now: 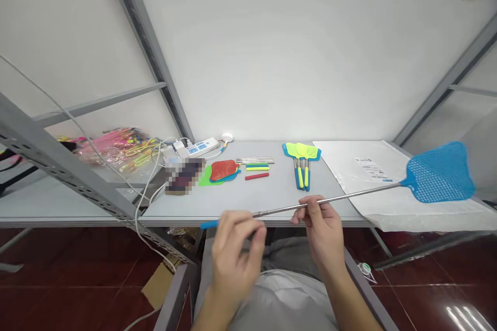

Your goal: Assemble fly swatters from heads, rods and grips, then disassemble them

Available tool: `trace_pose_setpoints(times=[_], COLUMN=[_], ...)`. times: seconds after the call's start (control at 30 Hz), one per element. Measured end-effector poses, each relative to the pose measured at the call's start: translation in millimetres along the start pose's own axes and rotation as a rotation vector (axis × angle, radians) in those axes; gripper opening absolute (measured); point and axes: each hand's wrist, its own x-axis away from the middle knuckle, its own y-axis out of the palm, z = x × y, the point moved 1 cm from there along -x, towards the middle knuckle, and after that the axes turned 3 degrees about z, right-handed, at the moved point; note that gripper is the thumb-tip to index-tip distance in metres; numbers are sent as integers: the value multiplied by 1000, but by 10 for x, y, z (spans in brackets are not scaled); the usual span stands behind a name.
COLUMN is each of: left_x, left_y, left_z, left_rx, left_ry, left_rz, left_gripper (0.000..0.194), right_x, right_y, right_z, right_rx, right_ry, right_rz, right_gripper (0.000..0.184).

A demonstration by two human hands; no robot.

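Observation:
A blue fly swatter (440,173) with an extended metal telescopic rod slants across in front of me. My right hand (320,222) pinches the rod near its middle between thumb and fingers. Around the blue handle end, my left hand (236,248) has its fingers curled; it is slightly blurred and hides most of the handle. Beyond my hands lie short swatters with yellow heads (306,151) and blue and yellow handles. To their left are a loose red swatter head (224,169), a green head (205,178), metal rods (254,160) and a red handle tube (257,176).
A white plastic bag (357,181) covers the right of the grey table (174,209). A power strip (202,147) with white cables and a pixelated item (185,176) sit at left. Packed colourful goods (120,147) lie beyond the metal post (85,176).

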Motion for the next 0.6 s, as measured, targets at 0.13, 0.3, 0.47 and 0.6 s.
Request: trace_pose_setpoints(times=[0.13, 0.3, 0.47, 0.6], left_x=[223, 191, 102, 86], left_y=[355, 535, 420, 320], left_z=[-37, -187, -173, -190], left_rx=[479, 822, 847, 763], left_ry=[-241, -645, -677, -666], left_rz=[-146, -10, 71, 100], left_gripper=[34, 41, 40, 41], right_x=[22, 73, 153, 144], right_y=[4, 51, 98, 76], right_z=[-45, -37, -1, -70], right_rx=[-81, -149, -136, -139], right_ry=[-55, -11, 29, 11], right_rz=[88, 79, -23, -10], right_gripper=[23, 23, 24, 23])
